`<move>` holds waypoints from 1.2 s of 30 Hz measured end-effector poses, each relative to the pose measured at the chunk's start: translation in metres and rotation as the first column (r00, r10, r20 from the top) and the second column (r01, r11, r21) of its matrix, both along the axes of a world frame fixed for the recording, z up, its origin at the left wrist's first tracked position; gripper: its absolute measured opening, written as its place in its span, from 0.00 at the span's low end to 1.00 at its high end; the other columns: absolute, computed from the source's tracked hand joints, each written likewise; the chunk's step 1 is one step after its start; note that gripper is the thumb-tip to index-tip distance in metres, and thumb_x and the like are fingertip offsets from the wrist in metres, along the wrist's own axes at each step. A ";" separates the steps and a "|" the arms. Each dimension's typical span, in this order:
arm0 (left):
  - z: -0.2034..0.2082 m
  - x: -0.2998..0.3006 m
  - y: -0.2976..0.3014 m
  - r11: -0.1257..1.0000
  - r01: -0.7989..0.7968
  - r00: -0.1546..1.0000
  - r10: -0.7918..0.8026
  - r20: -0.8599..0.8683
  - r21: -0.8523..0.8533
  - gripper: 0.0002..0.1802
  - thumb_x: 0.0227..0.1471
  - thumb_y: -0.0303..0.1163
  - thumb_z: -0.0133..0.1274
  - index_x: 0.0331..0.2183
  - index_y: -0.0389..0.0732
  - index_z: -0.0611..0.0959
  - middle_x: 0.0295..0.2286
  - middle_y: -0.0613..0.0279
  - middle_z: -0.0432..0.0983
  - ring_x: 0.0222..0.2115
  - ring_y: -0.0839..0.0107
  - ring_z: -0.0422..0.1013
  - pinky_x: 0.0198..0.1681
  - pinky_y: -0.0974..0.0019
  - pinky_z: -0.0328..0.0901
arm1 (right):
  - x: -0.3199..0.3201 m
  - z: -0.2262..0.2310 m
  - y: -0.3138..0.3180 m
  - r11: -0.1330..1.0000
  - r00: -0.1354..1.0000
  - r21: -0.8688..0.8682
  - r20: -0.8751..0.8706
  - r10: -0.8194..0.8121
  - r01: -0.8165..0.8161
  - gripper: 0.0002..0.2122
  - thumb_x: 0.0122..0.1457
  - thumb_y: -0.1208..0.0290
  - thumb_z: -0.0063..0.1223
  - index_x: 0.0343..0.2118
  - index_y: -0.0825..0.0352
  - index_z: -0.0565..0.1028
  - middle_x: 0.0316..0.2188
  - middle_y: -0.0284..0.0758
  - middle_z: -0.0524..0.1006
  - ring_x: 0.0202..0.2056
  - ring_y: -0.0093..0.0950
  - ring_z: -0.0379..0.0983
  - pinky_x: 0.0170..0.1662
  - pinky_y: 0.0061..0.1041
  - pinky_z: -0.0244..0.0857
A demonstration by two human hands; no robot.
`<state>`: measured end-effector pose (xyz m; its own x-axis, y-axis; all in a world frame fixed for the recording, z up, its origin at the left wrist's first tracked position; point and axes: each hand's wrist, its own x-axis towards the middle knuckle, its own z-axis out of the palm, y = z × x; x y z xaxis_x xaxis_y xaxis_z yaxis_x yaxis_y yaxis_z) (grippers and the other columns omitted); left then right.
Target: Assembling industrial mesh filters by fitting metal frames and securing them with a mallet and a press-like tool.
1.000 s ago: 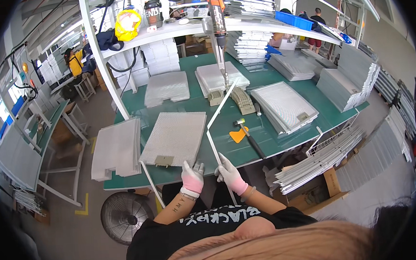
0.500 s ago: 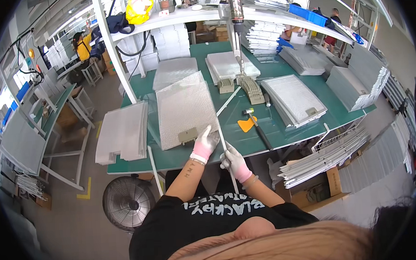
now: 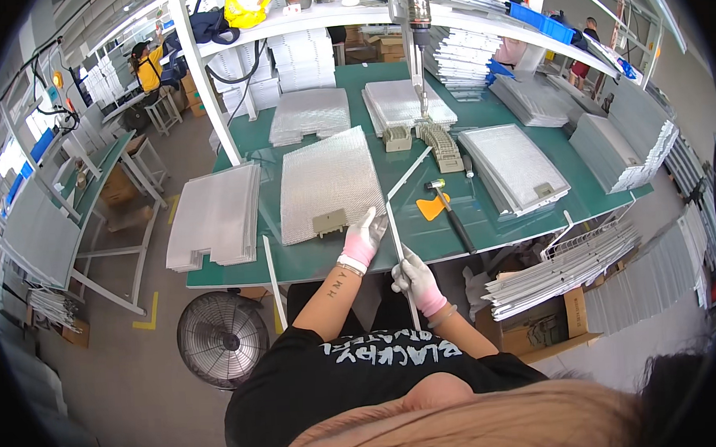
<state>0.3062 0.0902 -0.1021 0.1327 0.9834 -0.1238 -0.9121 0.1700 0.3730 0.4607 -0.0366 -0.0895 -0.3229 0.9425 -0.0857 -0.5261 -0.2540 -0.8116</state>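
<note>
A pale mesh filter panel (image 3: 327,176) with a beige plastic clip (image 3: 329,222) on its near edge is tilted over the green table. My left hand (image 3: 364,238), in a white and pink glove, grips the panel's near right corner. My right hand (image 3: 417,279), gloved alike, pinches a thin white edge strip (image 3: 398,242) that runs along the panel's right side and down toward my body. The fingertips of both hands are partly hidden. Another thin white strip (image 3: 409,174) lies on the table beyond the panel's right edge.
A hammer (image 3: 455,221) and an orange scraper (image 3: 432,208) lie to the right. Panel stacks stand at left (image 3: 214,215) and right (image 3: 513,167). Beige clips (image 3: 443,149) sit under a hanging power driver (image 3: 419,26). A floor fan (image 3: 222,340) stands at lower left.
The whole view has shifted slightly. The panel's far edge has come down, away from the stack behind it. Both hands keep nearly the same grips.
</note>
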 end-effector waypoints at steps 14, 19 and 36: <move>0.008 0.016 -0.003 0.994 -0.110 0.986 0.110 -0.123 0.004 0.07 0.56 0.24 0.56 0.38 0.34 0.78 0.38 0.56 0.76 0.41 0.63 0.74 0.49 0.57 0.71 | -0.001 0.016 -0.007 0.989 0.904 0.124 0.409 -0.127 0.083 0.25 0.69 0.74 0.36 0.69 0.64 0.53 0.22 0.31 0.70 0.15 0.16 0.60 0.22 0.17 0.66; -0.018 0.004 0.003 0.998 -0.054 0.971 0.060 -0.232 0.031 0.08 0.57 0.25 0.55 0.40 0.37 0.78 0.40 0.56 0.76 0.43 0.64 0.74 0.50 0.59 0.70 | 0.005 0.034 0.035 0.975 0.809 0.221 0.575 -0.121 -0.011 0.25 0.67 0.72 0.39 0.68 0.67 0.56 0.20 0.32 0.73 0.13 0.17 0.65 0.17 0.18 0.65; 0.001 -0.204 -0.091 0.923 -0.125 0.140 0.379 -0.915 0.363 0.20 0.64 0.36 0.48 0.50 0.31 0.76 0.44 0.52 0.78 0.51 0.67 0.71 0.54 0.63 0.66 | 0.001 0.041 0.129 0.988 0.965 -0.054 0.211 0.152 -0.144 0.05 0.64 0.73 0.47 0.41 0.64 0.68 0.21 0.25 0.64 0.19 0.18 0.60 0.28 0.25 0.64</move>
<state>0.1021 -0.0004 -0.1007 -0.2258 0.9503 0.2142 0.2177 -0.1651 0.9619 0.4617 0.0922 -0.0481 -0.4291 0.8802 -0.2028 -0.2951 -0.3488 -0.8895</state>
